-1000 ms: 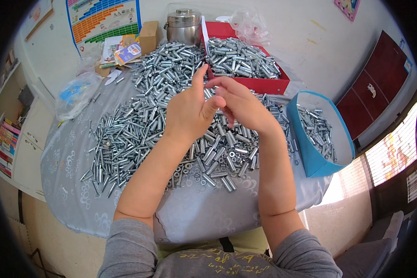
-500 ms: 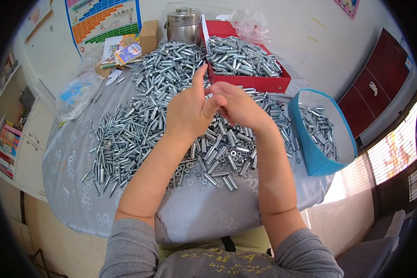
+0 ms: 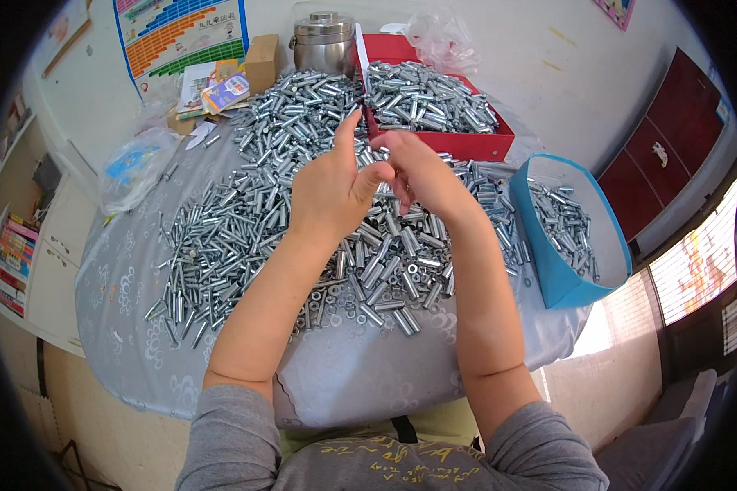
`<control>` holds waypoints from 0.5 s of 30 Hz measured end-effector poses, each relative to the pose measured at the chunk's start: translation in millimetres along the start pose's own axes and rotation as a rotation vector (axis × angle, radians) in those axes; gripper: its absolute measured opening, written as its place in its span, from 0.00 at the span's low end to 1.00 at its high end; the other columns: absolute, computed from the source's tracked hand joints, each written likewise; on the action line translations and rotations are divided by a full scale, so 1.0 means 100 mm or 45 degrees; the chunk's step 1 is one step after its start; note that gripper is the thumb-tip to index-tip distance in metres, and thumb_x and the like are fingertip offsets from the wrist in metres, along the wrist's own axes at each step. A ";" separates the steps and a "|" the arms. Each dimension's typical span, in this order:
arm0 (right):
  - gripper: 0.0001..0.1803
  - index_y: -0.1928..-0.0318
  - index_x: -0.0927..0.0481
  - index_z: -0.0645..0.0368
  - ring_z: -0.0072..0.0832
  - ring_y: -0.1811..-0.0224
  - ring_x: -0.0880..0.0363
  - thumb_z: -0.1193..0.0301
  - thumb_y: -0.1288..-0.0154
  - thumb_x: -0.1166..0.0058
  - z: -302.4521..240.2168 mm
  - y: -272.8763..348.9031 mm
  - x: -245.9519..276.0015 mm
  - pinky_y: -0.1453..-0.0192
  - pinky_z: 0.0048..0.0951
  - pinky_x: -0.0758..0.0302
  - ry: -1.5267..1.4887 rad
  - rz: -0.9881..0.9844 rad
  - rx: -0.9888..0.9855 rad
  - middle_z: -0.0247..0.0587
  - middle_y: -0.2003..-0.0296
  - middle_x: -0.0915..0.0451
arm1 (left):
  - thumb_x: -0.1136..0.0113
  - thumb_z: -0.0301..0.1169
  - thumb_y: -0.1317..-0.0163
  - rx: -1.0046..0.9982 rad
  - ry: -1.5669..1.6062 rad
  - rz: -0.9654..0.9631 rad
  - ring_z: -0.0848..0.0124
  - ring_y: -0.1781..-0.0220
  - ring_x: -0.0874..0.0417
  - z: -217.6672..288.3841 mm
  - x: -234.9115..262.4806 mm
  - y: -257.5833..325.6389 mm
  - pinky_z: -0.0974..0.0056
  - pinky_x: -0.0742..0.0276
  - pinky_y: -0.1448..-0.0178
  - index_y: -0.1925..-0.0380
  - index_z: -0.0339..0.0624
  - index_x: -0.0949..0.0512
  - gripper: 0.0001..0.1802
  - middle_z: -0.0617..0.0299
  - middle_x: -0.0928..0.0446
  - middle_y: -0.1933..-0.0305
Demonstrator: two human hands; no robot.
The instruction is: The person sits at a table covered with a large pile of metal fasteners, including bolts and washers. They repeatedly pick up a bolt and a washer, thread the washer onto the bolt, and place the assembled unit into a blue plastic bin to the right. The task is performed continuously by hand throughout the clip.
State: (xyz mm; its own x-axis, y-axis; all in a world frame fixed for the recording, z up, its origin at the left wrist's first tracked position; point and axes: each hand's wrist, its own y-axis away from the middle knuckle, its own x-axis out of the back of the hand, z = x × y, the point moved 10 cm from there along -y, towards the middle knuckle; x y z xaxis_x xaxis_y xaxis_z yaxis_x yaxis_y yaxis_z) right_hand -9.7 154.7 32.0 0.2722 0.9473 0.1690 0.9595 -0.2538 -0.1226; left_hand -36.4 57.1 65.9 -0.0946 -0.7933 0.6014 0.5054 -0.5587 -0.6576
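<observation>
Both hands meet above the heap of small silver metal sleeves (image 3: pixel 246 213) on the grey-clothed table (image 3: pixel 131 327): left hand (image 3: pixel 332 192) and right hand (image 3: pixel 422 176) w/ fingers pinched together, can't tell on what. Red cardboard box (image 3: pixel 475 147) behind, blue bin (image 3: pixel 553 270) right, colourful chart (image 3: pixel 180 33) on wall.
</observation>
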 end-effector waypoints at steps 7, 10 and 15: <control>0.21 0.52 0.30 0.63 0.16 0.82 0.35 0.61 0.39 0.60 0.08 0.05 -0.24 0.82 0.20 0.32 0.066 -0.257 -0.136 0.32 0.79 0.32 | 0.77 0.73 0.52 -0.012 0.004 0.012 0.55 0.79 0.22 -0.05 -0.02 0.00 0.58 0.31 0.79 0.44 0.28 0.42 0.56 0.52 0.26 0.85; 0.21 0.52 0.29 0.63 0.16 0.82 0.34 0.60 0.37 0.63 0.00 -0.03 -0.04 0.83 0.20 0.33 -0.022 0.061 0.039 0.31 0.81 0.33 | 0.76 0.73 0.53 0.021 -0.023 -0.023 0.56 0.78 0.21 -0.06 -0.03 -0.01 0.58 0.30 0.78 0.44 0.28 0.42 0.56 0.52 0.26 0.84; 0.20 0.58 0.27 0.63 0.18 0.89 0.39 0.62 0.38 0.68 0.11 -0.08 -0.14 0.87 0.21 0.35 -0.047 -0.125 -0.022 0.32 0.85 0.34 | 0.74 0.74 0.53 0.026 -0.019 -0.023 0.56 0.77 0.21 -0.08 -0.03 -0.01 0.59 0.29 0.77 0.43 0.28 0.42 0.57 0.52 0.25 0.82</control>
State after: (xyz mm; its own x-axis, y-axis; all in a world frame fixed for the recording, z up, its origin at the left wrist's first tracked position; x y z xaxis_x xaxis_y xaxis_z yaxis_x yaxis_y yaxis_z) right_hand -22.1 145.5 19.5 0.1742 0.9742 0.1435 0.9826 -0.1625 -0.0901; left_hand -43.4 58.2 61.0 -0.0914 -0.7796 0.6196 0.5213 -0.5676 -0.6372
